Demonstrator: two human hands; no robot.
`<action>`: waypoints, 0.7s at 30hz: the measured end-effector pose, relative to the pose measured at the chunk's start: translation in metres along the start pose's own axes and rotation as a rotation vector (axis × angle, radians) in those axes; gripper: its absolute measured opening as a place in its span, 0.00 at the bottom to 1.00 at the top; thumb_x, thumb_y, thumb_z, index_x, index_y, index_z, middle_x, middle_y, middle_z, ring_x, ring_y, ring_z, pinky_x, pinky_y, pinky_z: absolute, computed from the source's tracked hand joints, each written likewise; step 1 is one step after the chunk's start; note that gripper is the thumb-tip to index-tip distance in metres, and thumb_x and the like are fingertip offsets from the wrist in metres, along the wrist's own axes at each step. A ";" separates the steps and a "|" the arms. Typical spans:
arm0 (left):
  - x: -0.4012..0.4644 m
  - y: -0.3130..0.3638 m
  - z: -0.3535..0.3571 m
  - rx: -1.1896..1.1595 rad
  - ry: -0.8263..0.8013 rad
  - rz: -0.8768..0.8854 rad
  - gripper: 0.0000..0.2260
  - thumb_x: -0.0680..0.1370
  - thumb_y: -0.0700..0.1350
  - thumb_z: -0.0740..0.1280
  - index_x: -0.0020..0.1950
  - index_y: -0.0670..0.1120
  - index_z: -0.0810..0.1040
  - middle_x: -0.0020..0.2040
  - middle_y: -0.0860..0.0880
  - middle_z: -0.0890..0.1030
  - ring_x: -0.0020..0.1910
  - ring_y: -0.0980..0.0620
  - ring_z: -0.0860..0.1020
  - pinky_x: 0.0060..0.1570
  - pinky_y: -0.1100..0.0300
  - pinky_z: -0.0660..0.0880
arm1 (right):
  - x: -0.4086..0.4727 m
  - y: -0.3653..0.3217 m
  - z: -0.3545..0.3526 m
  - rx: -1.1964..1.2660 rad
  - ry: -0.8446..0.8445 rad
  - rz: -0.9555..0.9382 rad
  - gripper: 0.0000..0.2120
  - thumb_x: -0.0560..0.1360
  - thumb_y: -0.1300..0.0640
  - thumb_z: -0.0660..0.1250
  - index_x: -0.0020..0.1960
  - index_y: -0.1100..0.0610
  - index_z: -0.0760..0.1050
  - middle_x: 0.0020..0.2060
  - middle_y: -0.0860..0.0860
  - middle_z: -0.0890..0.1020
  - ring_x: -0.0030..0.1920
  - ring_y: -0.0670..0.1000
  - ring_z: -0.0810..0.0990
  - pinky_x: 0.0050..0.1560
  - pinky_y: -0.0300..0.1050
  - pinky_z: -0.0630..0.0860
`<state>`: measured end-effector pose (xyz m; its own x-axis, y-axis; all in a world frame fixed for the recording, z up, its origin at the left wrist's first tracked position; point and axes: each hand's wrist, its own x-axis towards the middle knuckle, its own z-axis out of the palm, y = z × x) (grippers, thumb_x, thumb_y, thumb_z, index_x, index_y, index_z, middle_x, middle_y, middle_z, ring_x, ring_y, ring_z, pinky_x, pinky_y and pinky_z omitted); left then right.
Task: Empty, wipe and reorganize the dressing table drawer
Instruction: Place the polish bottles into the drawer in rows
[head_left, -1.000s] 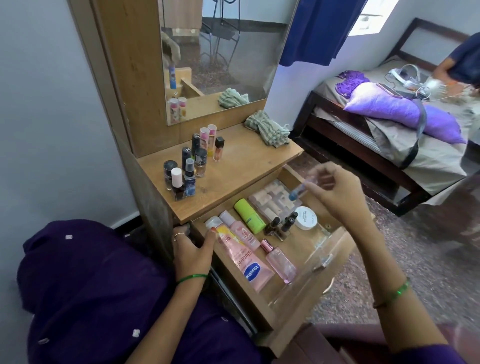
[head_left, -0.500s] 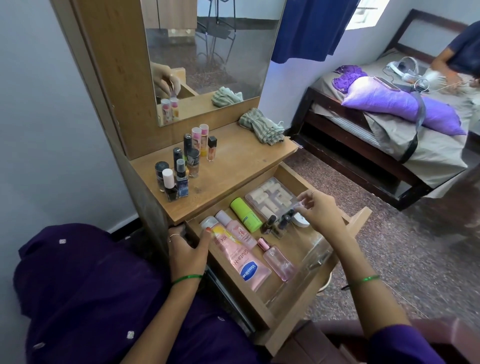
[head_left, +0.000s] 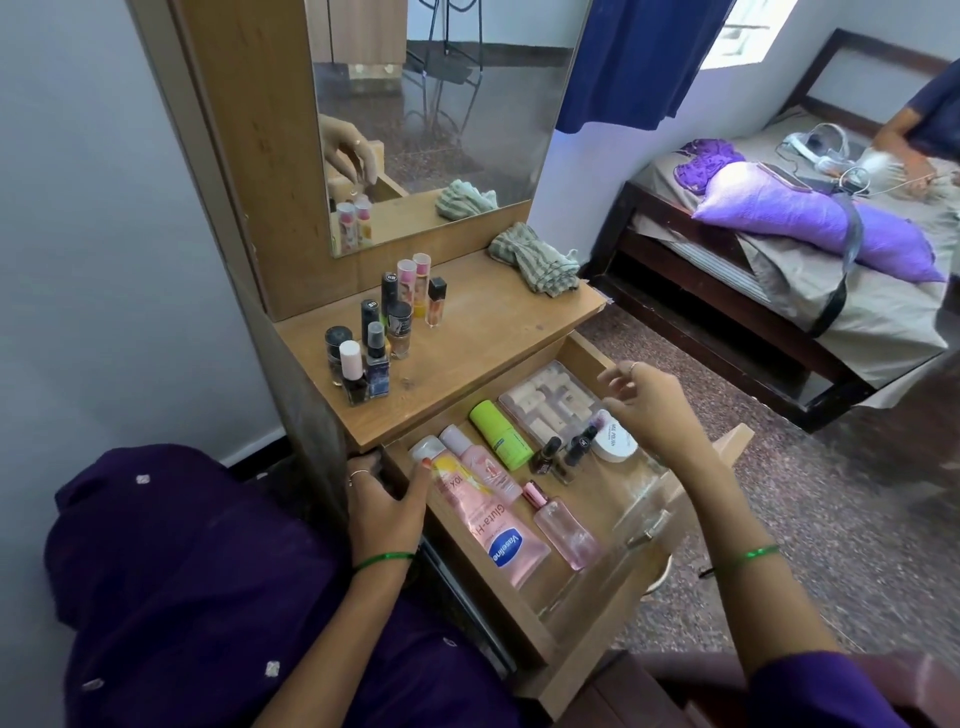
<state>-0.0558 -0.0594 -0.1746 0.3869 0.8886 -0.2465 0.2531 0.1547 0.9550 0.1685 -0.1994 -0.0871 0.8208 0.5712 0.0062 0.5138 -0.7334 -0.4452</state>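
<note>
Head view, drawer: the dressing table drawer is pulled out toward the seated person, and it is full.
Left hand: the left hand grips the drawer's near left corner, fingers curled over the side wall, thumb beside the cap of the Vaseline lotion bottle.
Right hand: the right hand hovers over the far right part of the drawer with loosely bent fingers; I can't make out anything held in it.
Drawer, left side: the Vaseline lotion bottle lies flat along the left wall, a smaller pink bottle just beside it, then a lime green tube.
Drawer, middle: a pink perfume bottle lies toward the front; two dark nail polish bottles lie just behind it.
Drawer, back: a clear case of beige pieces sits at the rear, and a white round jar lies partly under the right hand.
Surface: a cluster of small cosmetic bottles stands upright on the left of the wooden surface; a crumpled striped cloth lies at its far right corner.
Mirror: the mirror above reflects a hand and the cloth.
Room: a bed with a purple pillow stands to the right, and another person sits at its far end.
</note>
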 end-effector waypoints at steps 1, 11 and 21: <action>0.000 0.001 0.000 -0.002 0.004 -0.001 0.25 0.72 0.47 0.72 0.66 0.42 0.69 0.62 0.45 0.73 0.59 0.49 0.74 0.55 0.55 0.73 | 0.002 -0.009 -0.005 0.006 0.028 -0.034 0.10 0.73 0.66 0.67 0.54 0.60 0.78 0.46 0.55 0.81 0.46 0.53 0.80 0.52 0.50 0.79; -0.002 0.003 0.000 -0.022 0.008 -0.008 0.24 0.72 0.46 0.73 0.64 0.43 0.69 0.60 0.47 0.74 0.57 0.51 0.74 0.58 0.50 0.75 | 0.048 -0.172 -0.001 0.082 -0.021 -0.598 0.17 0.73 0.57 0.69 0.62 0.55 0.74 0.57 0.52 0.78 0.54 0.47 0.75 0.52 0.37 0.70; -0.001 0.001 -0.001 -0.017 -0.004 -0.021 0.23 0.71 0.48 0.73 0.62 0.44 0.69 0.60 0.46 0.74 0.58 0.49 0.76 0.57 0.48 0.76 | 0.082 -0.214 0.020 -0.249 -0.212 -0.648 0.14 0.74 0.67 0.61 0.56 0.58 0.79 0.48 0.56 0.82 0.46 0.54 0.79 0.45 0.44 0.75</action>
<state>-0.0570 -0.0592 -0.1730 0.3851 0.8833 -0.2674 0.2464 0.1808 0.9522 0.1209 0.0123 -0.0091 0.2789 0.9602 0.0149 0.9430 -0.2709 -0.1935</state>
